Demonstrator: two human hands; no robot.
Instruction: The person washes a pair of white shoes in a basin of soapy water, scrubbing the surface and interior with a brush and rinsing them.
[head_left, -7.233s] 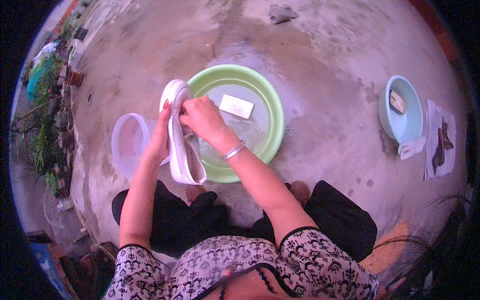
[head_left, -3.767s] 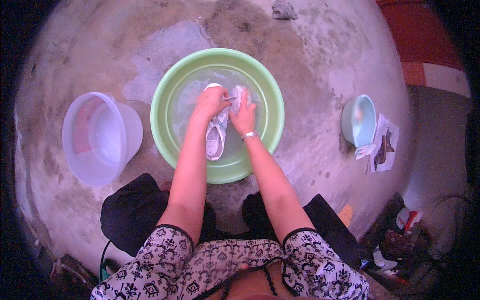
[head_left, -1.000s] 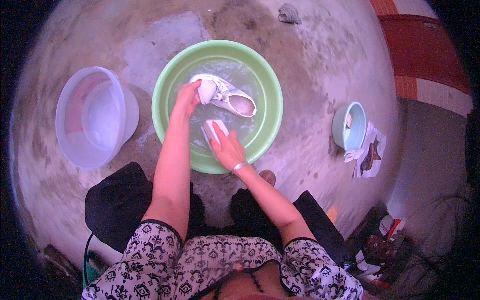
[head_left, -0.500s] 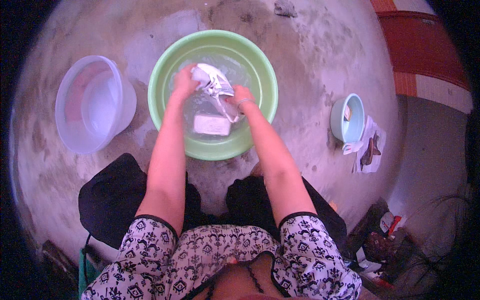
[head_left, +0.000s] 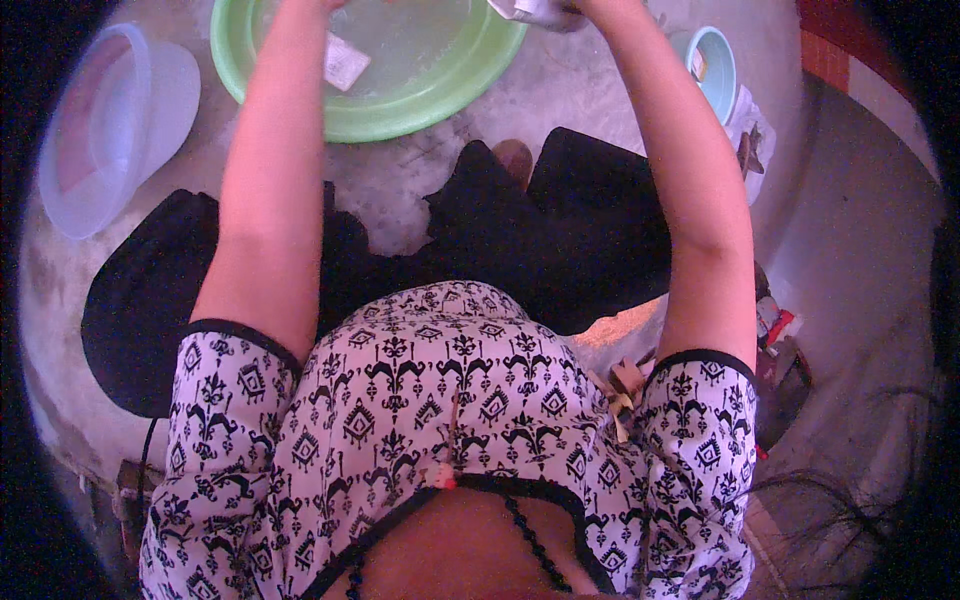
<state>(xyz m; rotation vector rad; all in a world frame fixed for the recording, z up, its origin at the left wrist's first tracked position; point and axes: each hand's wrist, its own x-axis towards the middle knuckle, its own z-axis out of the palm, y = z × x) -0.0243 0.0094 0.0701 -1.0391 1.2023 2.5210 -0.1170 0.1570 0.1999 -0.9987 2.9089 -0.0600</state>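
Observation:
Both hands are at the top edge, mostly cut off by it. Only the wrist and a sliver of my left hand (head_left: 332, 4) show, over the green tub (head_left: 400, 125); its fingers are out of sight. Out past the tub's right rim, my right hand (head_left: 588, 5) holds a crumpled white and grey piece (head_left: 540, 12), whose kind I cannot make out. Inside the tub is cloudy water (head_left: 410, 50). A pale rectangular block (head_left: 346, 62) lies there, beside my left forearm.
To the left stands a translucent whitish basin (head_left: 170, 95). At the right, beyond my forearm, is a small light-blue tub (head_left: 716, 75), with a white sheet (head_left: 758, 160) beside it. My dark-clothed knees (head_left: 590, 220) are close below the green tub.
The view has tipped toward my body, so the tub sits higher in the picture. My hands have parted; the right has carried the white piece from inside the tub to beyond its right rim.

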